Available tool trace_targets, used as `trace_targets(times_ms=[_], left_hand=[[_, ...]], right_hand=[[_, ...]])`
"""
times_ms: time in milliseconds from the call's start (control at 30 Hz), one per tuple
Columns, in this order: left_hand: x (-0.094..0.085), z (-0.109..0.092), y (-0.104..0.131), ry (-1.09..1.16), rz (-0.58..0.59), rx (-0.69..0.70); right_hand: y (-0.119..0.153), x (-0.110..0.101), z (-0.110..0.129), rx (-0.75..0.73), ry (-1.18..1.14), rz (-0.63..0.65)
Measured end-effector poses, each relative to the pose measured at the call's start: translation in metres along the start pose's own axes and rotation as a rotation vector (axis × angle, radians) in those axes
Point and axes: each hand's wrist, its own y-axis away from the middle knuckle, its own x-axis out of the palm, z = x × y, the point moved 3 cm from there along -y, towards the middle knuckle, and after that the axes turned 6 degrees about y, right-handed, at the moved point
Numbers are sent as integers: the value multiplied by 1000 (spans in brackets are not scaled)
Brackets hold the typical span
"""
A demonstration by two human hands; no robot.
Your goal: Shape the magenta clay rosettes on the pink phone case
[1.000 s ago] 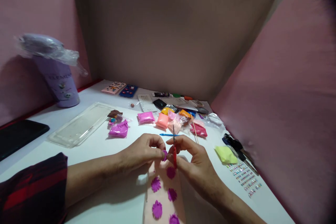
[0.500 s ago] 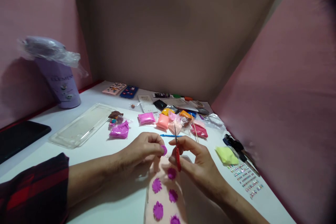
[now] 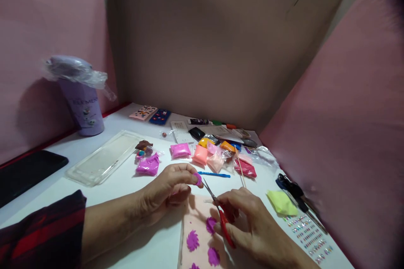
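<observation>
Between the thumb and fingertips of my left hand [image 3: 172, 185] is a small purple clay disc [image 3: 198, 179]. My right hand [image 3: 249, 216] grips red-handled scissors [image 3: 225, 225], their blades pointing up and left, tips close to the disc's right edge. Whether the tips touch the clay I cannot tell. Below both hands lies a flat peach-coloured panel [image 3: 202, 235], possibly clay-covered, bearing several purple clay pieces with jagged edges [image 3: 192, 241]. The panel's lower end runs out of view. A blue stick-like tool [image 3: 214, 174] lies just beyond the hands.
Clay packets [image 3: 180, 150] in several colours spread across the table's middle. A clear tray [image 3: 101, 159], dark phone [image 3: 31, 174] and purple cup [image 3: 83, 107] stand left. Right are yellow-green packet [image 3: 282, 202], gem stickers [image 3: 307, 235] and dark-handled tools [image 3: 298, 197].
My right hand has turned the scissors from nearly upright to slanting left, tips toward the disc. The left hand still pinches the disc. The view has shifted slightly.
</observation>
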Motion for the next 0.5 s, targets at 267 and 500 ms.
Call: trace_targets(times_ms=[267, 500], left_hand=[[-1, 0, -2, 13, 14, -2], [0, 0, -1, 1, 9, -3]], right_hand=[[4, 1, -2, 5, -49, 10], [5, 0, 0, -26, -69, -4]])
